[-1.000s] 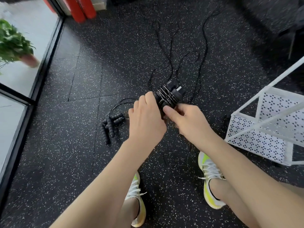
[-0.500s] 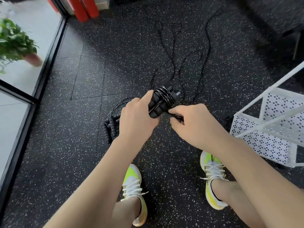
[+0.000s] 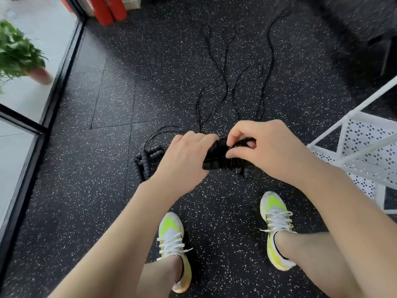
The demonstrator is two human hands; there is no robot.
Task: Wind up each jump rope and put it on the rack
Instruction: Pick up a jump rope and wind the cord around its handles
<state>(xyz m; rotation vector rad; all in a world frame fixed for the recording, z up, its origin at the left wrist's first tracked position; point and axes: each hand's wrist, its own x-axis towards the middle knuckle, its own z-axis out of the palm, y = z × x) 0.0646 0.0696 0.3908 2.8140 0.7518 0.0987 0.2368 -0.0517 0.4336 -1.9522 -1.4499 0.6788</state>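
1. The white perforated metal rack (image 3: 369, 155) stands near, right of the hands, with no rope on it in view.
2. The black wound jump-rope bundle (image 3: 217, 160) has swung from upright to lying sideways between both hands.
3. The left hand (image 3: 182, 164) grips its end; the right hand (image 3: 268, 147) now pinches cord on top, probably securing the last wrap.

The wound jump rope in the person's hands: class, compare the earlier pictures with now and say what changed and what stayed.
The right hand went from beside and under the wound jump rope to over its top, fingers pinching the cord. The bundle turned and sank lower. The left hand keeps gripping it. The rack, the loose handles and cords on the floor lie unmoved.
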